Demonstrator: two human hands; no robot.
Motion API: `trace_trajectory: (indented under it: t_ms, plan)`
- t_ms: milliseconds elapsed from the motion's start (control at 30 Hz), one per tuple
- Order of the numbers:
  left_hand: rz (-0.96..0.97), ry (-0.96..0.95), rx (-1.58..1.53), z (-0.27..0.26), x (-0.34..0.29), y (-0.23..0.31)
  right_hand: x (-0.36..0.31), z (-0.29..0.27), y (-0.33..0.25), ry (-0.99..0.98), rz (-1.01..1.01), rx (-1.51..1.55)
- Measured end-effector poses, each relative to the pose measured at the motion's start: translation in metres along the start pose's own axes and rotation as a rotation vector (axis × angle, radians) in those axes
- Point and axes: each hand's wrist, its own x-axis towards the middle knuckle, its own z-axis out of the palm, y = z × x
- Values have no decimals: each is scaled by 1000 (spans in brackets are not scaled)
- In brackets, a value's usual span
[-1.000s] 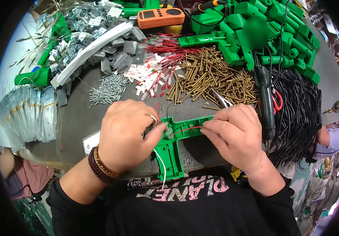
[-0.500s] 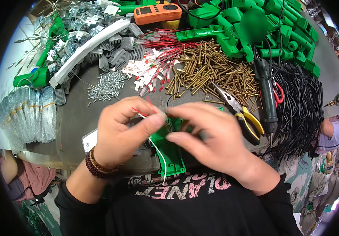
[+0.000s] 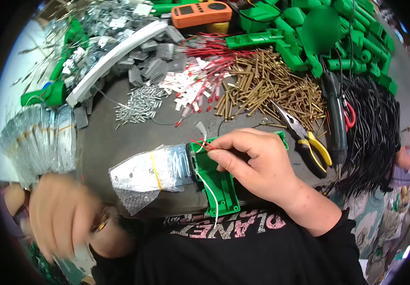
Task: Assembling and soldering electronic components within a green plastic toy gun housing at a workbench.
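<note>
At the frame's centre, our right hand (image 3: pixel 257 164) pinches red wire (image 3: pixel 204 144) between nearly closed fingers, over the green housing (image 3: pixel 223 194) on the tabletop (image 3: pixel 98 142); a bubble-wrapped piece (image 3: pixel 140 172) lies left of the housing. Lower left, our left hand (image 3: pixel 62 213) blurs; we cannot tell its fingers' opening or hold.

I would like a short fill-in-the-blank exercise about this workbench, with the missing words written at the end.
1. The right hand pinches thin ____ wires over the green housing.
2. The pliers have handles coloured black and ____.
3. A bracelet shows on the person's ____ wrist.
4. The handheld meter at the far side of the table has an ____ case.

Missing words: red; yellow; left; orange.
</note>
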Motion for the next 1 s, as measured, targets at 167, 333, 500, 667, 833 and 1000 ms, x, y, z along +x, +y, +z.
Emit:
trace_trajectory:
  t_ms: [167,333,500,667,833,1000]
  plan:
    - [-250,122,615,22,-32,8,-2,-1,-6,-56,165,121]
    - [-231,-90,1348,47,5,-62,-4,-3,-5,3,80,109]
    - [-286,54,1205,48,-2,-66,-7,5,-3,118,92,276]
    - [-262,64,988,47,-3,-68,-2,1,-1,66,-64,85]
    - [-205,0,985,45,-1,-72,-1,1,1,34,-82,94]
    - [-217,14,961,46,-1,-72,-1,-1,0,10,-66,109]
